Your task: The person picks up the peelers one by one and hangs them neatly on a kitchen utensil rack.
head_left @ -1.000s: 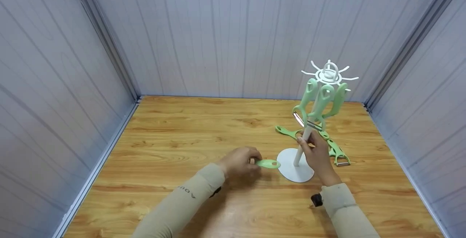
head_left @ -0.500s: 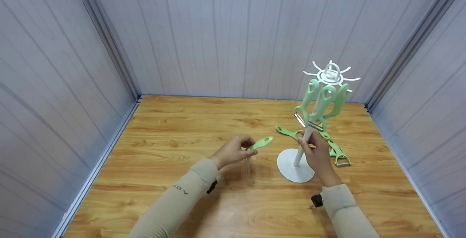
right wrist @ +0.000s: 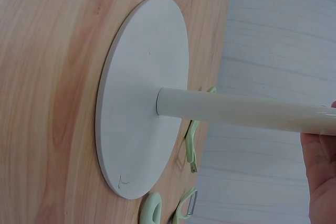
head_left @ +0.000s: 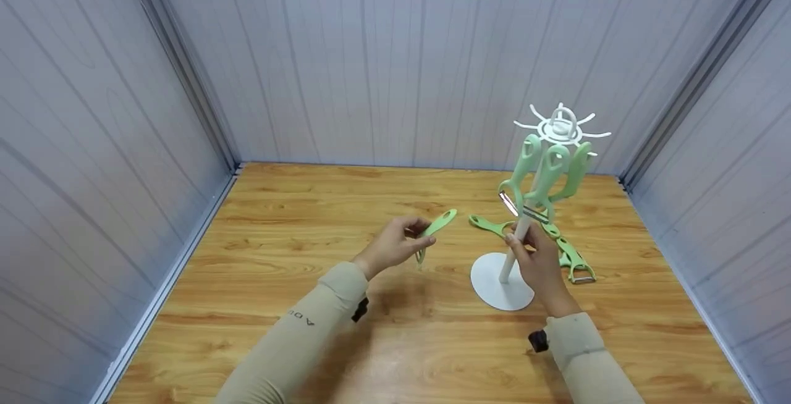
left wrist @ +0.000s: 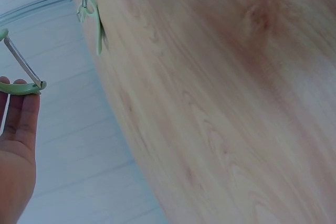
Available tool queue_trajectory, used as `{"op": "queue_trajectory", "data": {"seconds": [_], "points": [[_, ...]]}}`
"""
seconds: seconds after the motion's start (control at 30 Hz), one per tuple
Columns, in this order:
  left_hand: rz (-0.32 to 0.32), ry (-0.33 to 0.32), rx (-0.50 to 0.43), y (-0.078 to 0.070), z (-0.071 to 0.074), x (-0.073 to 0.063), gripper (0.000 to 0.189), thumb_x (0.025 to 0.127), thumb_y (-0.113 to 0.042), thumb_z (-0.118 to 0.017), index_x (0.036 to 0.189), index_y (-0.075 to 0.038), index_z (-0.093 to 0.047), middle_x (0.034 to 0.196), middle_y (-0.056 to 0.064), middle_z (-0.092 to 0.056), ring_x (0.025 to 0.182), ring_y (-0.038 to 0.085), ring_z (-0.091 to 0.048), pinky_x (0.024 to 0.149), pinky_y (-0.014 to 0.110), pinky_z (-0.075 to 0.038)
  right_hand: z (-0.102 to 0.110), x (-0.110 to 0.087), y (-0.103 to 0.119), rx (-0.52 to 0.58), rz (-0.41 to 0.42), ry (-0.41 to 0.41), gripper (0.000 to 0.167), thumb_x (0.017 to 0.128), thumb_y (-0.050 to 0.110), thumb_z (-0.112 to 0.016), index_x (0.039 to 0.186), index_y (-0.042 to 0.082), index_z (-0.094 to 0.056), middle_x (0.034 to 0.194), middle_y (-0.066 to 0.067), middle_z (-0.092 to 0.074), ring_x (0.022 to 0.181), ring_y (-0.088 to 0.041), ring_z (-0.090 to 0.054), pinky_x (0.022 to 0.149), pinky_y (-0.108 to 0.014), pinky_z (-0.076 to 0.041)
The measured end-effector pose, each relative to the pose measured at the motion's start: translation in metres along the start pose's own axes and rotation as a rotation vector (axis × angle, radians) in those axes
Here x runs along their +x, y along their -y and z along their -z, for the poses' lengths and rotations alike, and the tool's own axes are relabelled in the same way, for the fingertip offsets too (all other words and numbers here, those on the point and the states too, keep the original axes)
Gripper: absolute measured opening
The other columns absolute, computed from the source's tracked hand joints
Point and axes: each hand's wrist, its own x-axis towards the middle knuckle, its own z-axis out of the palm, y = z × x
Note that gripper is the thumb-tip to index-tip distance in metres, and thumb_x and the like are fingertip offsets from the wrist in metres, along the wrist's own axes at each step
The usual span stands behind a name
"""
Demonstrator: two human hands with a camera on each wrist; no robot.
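Pinching green peeler [head_left: 439, 224] by its frame [left wrist: 18, 89]: left hand [head_left: 394, 246], above table [head_left: 296, 218], left of stand [head_left: 490, 281]; right hand [head_left: 541, 266] grips pole [head_left: 508, 263]. Peeler likely light, stiff (blade [left wrist: 22, 61] presumably sharp); keep to frame

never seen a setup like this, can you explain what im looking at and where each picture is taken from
There is no machine here: a person works with a bare left hand and right hand at a wooden table. The wide view is taken from the person's head, looking forward and down. The other two are taken from the left and right wrists, each watching that hand's work.

The left hand holds a green peeler above the table. The right hand grips the pole of a white stand. At least three similar hanging peelers are on its hooks. More loose peelers lie on the table near the stand, partly hidden, so I can't count them exactly.
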Motion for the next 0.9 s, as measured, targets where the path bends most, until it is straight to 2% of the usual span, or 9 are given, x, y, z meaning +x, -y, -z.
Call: {"op": "queue_trajectory", "data": {"seconds": [0.33,0.53,0.7,0.9], "points": [[-0.048,-0.058,0.037,-0.018,0.015,0.011,0.029,0.105,-0.022,-0.075,0.128,-0.005,-0.075,0.119,0.011,-0.077,0.109,0.024,-0.072,0.104,0.045,-0.060,0.000,0.000,0.001,0.010,0.014,-0.001,0.014,0.103,-0.005,-0.069,0.114,-0.013,-0.066,0.105,-0.029,-0.076,0.086,-0.003,-0.072,0.071,-0.009,-0.058],[-0.102,-0.084,0.046,-0.033,0.024,0.020,0.030,0.105,-0.021,-0.076,0.127,-0.002,-0.075,0.120,0.014,-0.076,0.109,0.027,-0.073,0.104,0.045,-0.061,0.000,0.000,-0.002,0.003,-0.001,0.000,0.012,0.104,-0.004,-0.068,0.114,-0.010,-0.067,0.104,-0.028,-0.076,0.086,-0.002,-0.071,0.071,-0.009,-0.058],[-0.166,-0.103,0.040,-0.046,0.030,0.027,0.027,0.104,-0.019,-0.077,0.124,0.000,-0.075,0.118,0.015,-0.077,0.107,0.028,-0.074,0.102,0.044,-0.062,0.000,0.000,-0.002,0.001,-0.007,0.005,0.013,0.105,-0.003,-0.068,0.115,-0.011,-0.067,0.102,-0.026,-0.076,0.086,-0.007,-0.073,0.072,-0.010,-0.059],[-0.222,-0.142,0.042,-0.061,0.037,0.032,0.026,0.103,-0.017,-0.078,0.122,0.001,-0.075,0.118,0.016,-0.078,0.107,0.029,-0.076,0.102,0.041,-0.063,0.000,0.000,-0.001,0.007,0.026,0.008,0.013,0.104,-0.005,-0.068,0.114,-0.012,-0.066,0.101,-0.025,-0.076,0.083,-0.002,-0.071,0.071,-0.015,-0.062]]}}
